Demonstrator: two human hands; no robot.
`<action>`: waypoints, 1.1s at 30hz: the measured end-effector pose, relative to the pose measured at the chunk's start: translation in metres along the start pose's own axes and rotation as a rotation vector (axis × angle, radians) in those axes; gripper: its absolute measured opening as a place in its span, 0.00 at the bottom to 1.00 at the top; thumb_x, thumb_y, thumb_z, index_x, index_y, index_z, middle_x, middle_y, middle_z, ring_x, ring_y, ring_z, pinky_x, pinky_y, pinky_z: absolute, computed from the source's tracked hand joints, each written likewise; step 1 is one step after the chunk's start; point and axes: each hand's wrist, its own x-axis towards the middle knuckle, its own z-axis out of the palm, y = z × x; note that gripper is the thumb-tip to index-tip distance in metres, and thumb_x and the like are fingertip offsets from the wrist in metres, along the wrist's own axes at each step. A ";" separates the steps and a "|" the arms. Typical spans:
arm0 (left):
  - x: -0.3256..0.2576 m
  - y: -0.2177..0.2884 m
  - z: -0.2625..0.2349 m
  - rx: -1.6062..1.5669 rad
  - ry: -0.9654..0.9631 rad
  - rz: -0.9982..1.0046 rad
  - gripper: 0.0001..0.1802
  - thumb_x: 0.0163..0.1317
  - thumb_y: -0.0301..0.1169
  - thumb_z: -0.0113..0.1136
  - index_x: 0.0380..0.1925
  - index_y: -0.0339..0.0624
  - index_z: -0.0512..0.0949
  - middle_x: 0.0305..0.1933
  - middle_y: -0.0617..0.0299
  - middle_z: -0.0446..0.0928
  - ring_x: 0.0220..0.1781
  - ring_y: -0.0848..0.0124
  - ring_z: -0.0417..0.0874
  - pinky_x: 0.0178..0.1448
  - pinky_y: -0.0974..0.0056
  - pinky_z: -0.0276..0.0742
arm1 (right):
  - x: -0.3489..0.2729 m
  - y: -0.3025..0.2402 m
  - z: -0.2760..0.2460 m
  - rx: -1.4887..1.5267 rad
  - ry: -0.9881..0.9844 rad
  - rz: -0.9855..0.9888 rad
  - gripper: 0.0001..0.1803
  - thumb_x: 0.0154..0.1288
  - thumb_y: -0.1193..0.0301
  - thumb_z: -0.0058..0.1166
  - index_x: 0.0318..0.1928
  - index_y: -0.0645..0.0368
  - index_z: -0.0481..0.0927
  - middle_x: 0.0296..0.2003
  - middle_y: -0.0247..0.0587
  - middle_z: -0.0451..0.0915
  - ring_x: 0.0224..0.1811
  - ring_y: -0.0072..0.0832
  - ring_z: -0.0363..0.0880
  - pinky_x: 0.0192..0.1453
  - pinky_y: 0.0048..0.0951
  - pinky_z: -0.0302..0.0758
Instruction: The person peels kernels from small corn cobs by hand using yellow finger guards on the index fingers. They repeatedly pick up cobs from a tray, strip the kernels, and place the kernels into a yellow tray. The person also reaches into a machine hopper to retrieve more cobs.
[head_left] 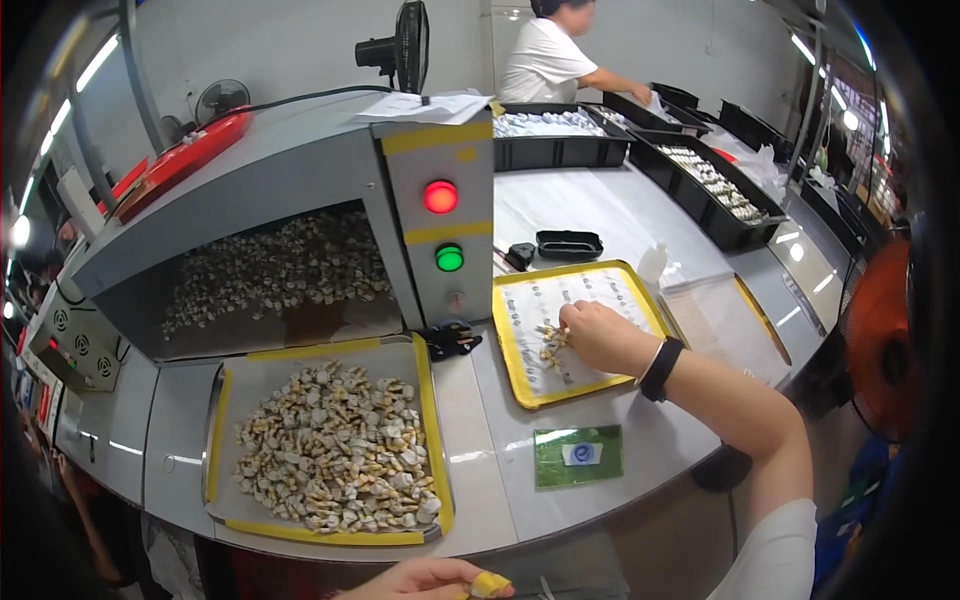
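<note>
My right hand [605,338], with a dark band on its wrist, reaches over a yellow-edged tray [518,375] lined with printed white paper. Its fingers are pinched together at the tray's middle; whatever is between them is hidden. Just beside them lies a little cluster of small white-and-yellow pieces [552,350]. At the lower edge is my left hand [425,578], partly cut off, its fingers curled together. Something yellow [490,583] shows at those fingertips, and I cannot tell whether it is a covering or a held item. A larger yellow-edged tray [433,440] carries a heap of similar pieces [335,450].
A grey cabinet [290,170] with a red light [440,197] and a green light [450,258] stands behind the heap. Near my right forearm lies a green packet [578,457]. Black crates [560,152] stand farther back by another person [545,60]. An orange fan [880,340] is at right.
</note>
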 end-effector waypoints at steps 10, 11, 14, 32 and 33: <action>0.027 -0.067 0.014 -0.398 0.075 0.181 0.14 0.58 0.34 0.62 0.38 0.38 0.72 0.34 0.59 0.75 0.33 0.73 0.73 0.37 0.72 0.68 | -0.013 0.018 -0.005 -0.002 0.125 -0.065 0.07 0.55 0.78 0.46 0.32 0.65 0.77 0.32 0.51 0.77 0.35 0.47 0.76 0.42 0.39 0.73; 0.033 -0.059 0.020 -0.385 0.097 0.164 0.14 0.59 0.35 0.61 0.38 0.37 0.72 0.33 0.58 0.75 0.33 0.72 0.74 0.36 0.72 0.68 | -0.023 0.021 -0.011 0.042 0.132 -0.049 0.06 0.56 0.77 0.47 0.32 0.65 0.77 0.31 0.51 0.77 0.35 0.46 0.77 0.41 0.39 0.73; 0.033 -0.059 0.013 -0.355 0.049 0.156 0.18 0.62 0.41 0.58 0.38 0.34 0.72 0.31 0.57 0.76 0.31 0.72 0.74 0.35 0.72 0.69 | -0.045 -0.005 -0.032 0.190 0.141 -0.042 0.06 0.58 0.72 0.52 0.31 0.63 0.78 0.29 0.49 0.78 0.34 0.43 0.77 0.40 0.38 0.73; 0.033 -0.065 -0.003 -0.431 -0.040 0.149 0.13 0.51 0.30 0.69 0.31 0.40 0.73 0.24 0.57 0.73 0.24 0.69 0.74 0.27 0.70 0.70 | -0.152 -0.056 -0.049 0.517 0.250 -0.013 0.09 0.56 0.77 0.58 0.39 0.60 0.78 0.26 0.36 0.80 0.23 0.26 0.78 0.29 0.24 0.75; 0.034 -0.064 -0.003 -0.439 -0.022 0.140 0.14 0.50 0.30 0.69 0.31 0.39 0.73 0.24 0.57 0.73 0.24 0.70 0.73 0.27 0.70 0.70 | -0.152 -0.053 -0.046 0.503 0.242 -0.034 0.09 0.57 0.76 0.57 0.39 0.59 0.77 0.26 0.37 0.80 0.23 0.28 0.78 0.28 0.26 0.75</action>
